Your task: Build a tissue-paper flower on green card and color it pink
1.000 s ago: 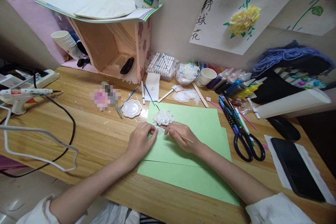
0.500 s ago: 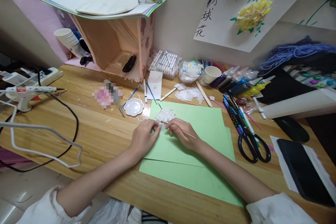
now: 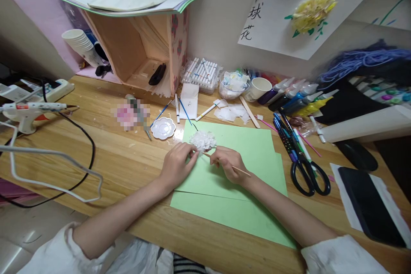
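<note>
A ruffled white paper flower lies on a green sheet of paper, a dark stem line running up from it. At its lower left edge, my left hand is closed in a pinch at a small white piece of paper, mostly hidden by the fingertips. My right hand grips a thin wooden stick. The stick's far end reaches the left fingertips, just below the flower. A second green sheet sticks out under the first one.
Behind the flower are loose white paper pieces, a wooden craft stick and a white palette dish. Black-handled scissors and a phone lie to the right. A glue gun with looping cables is at the left.
The stick and the small paper piece have moved in against the flower's lower edge. My right hand has shifted slightly right, and the view has tilted a little.
</note>
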A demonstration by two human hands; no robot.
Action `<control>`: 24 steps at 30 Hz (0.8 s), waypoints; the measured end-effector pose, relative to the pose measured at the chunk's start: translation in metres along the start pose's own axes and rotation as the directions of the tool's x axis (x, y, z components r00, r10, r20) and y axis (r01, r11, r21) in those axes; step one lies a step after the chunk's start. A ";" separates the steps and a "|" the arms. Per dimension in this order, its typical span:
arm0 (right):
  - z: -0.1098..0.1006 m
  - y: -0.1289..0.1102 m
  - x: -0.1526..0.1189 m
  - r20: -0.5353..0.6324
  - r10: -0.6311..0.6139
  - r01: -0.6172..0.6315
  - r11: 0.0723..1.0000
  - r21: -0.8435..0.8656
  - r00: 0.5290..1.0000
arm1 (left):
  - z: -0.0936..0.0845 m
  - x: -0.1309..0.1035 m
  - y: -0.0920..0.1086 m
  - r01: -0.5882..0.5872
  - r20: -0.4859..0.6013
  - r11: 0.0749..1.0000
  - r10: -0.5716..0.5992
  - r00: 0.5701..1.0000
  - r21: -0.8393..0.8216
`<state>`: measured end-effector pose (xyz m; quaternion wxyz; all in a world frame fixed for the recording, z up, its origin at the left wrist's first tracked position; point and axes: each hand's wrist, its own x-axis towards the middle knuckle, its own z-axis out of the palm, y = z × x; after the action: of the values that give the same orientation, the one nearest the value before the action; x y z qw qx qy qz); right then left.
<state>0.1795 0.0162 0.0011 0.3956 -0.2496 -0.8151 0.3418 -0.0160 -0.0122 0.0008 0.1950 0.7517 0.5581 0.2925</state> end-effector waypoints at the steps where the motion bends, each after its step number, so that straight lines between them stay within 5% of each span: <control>1: 0.000 0.000 -0.001 -0.030 -0.014 0.014 1.000 0.008 0.999 | 0.000 0.000 0.000 -0.033 -0.006 0.999 0.033 0.999 0.008; 24: 0.004 0.008 0.008 0.108 0.030 -0.006 0.977 -0.211 0.994 | 0.001 0.008 -0.002 0.188 -0.024 0.981 -0.189 0.982 -0.037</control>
<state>0.1733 0.0250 -0.0028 0.3180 -0.2780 -0.8651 0.2706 -0.0155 -0.0036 0.0007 0.2271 0.6878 0.6243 0.2926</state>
